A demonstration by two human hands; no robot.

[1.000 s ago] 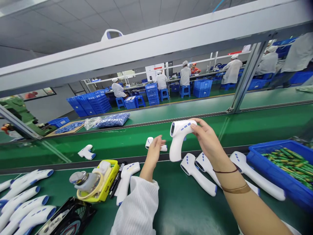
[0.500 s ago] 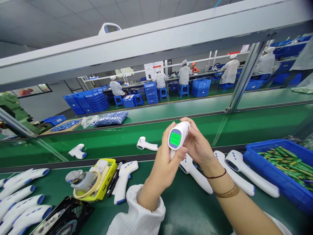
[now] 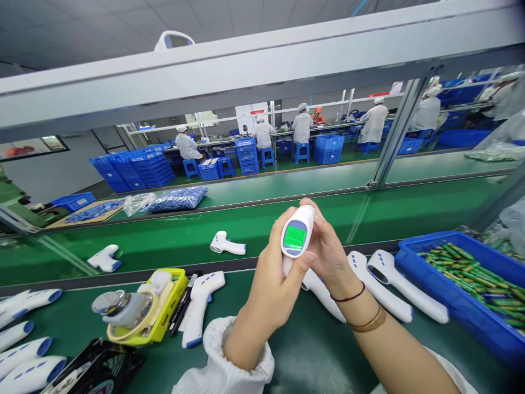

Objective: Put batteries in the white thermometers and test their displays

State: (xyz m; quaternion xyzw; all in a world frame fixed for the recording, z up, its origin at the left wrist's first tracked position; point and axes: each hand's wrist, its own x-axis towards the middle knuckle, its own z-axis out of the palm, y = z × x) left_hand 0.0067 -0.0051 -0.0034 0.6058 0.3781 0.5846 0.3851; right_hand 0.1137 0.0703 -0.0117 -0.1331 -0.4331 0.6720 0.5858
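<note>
Two hands, the left hand (image 3: 266, 290) and the right hand (image 3: 331, 257), curl their fingers around one white thermometer (image 3: 296, 234), up above the table (image 3: 307, 350). If the fingers get loose, it could slip, drop and crack.

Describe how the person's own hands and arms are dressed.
The left hand is ungloved, with a loose white sleeve gathered at the wrist. The right hand is ungloved too; its forearm carries a thin dark band at the wrist and a wider brownish band above, with white fabric near the elbow.
</note>
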